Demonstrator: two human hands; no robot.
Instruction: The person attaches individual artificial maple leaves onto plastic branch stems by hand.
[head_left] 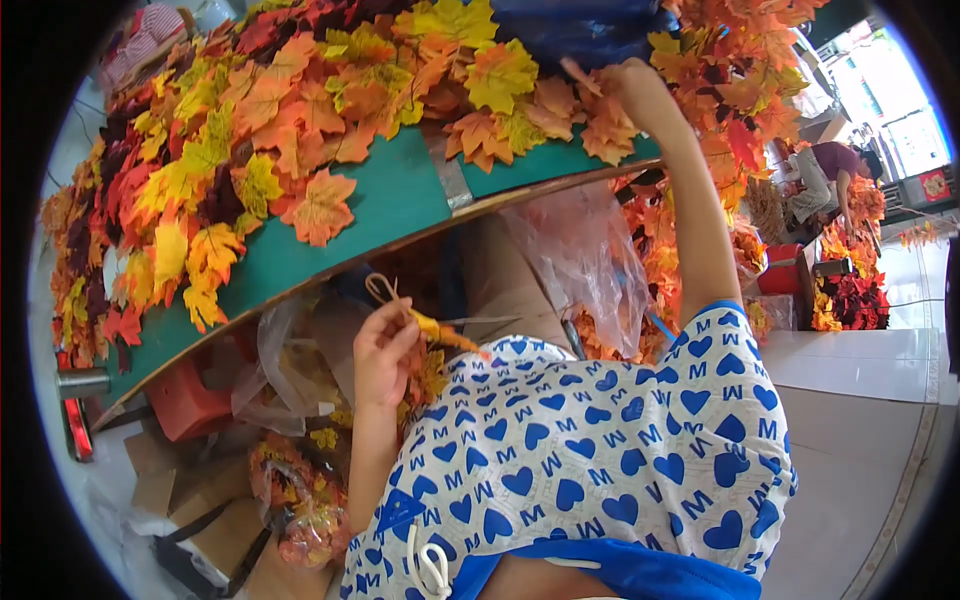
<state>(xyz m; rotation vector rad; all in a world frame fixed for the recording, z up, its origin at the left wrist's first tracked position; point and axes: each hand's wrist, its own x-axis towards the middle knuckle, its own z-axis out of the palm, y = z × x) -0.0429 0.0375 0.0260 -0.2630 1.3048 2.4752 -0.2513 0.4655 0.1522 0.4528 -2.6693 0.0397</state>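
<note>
My left fingers (403, 342) pinch a tan loop (380, 287); beyond, right fingers (612, 78) at orange leaves (606, 128), grip I can't tell.

A matt, cloth-like finish is shown by the leaves (320, 207), a smooth one by the tabletop (390, 183), while glossy film is seen in the clear plastic bag (588, 245) and matt cardboard in the box (228, 535).

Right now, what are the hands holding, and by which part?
The left hand pinches a tan cord below its loop. Whether the right hand holds the orange leaves, I can't tell.
</note>
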